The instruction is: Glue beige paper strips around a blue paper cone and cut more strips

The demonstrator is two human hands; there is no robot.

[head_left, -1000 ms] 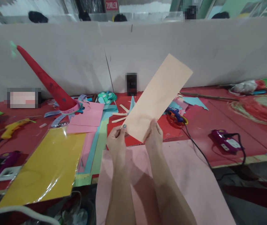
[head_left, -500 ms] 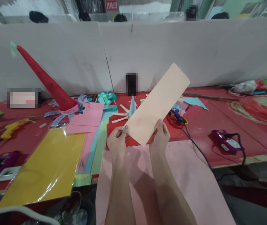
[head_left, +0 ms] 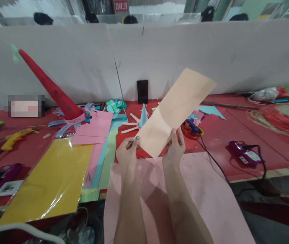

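Red-covered table (head_left: 238, 128) against pale partition (head_left: 83, 67), head view. Grasps cream paper strip (head_left: 176, 110) in midair: left corner pinched in left hand (head_left: 126, 150), lower-right edge pinched in right hand (head_left: 174, 148). Slants up and away to the right, with blue paper cone (head_left: 143, 117) just past the strip's left edge in view. Step in hand, judged: handling or flexing strip between fingers. Calls next, probably, for steady pinches without fresh creasing. Versus 0.5 s ago: shows far end broader, reaching farther right; keeps pinch points about unchanged. Versus 1.0 s ago: holds right hand farther right, far end lower.
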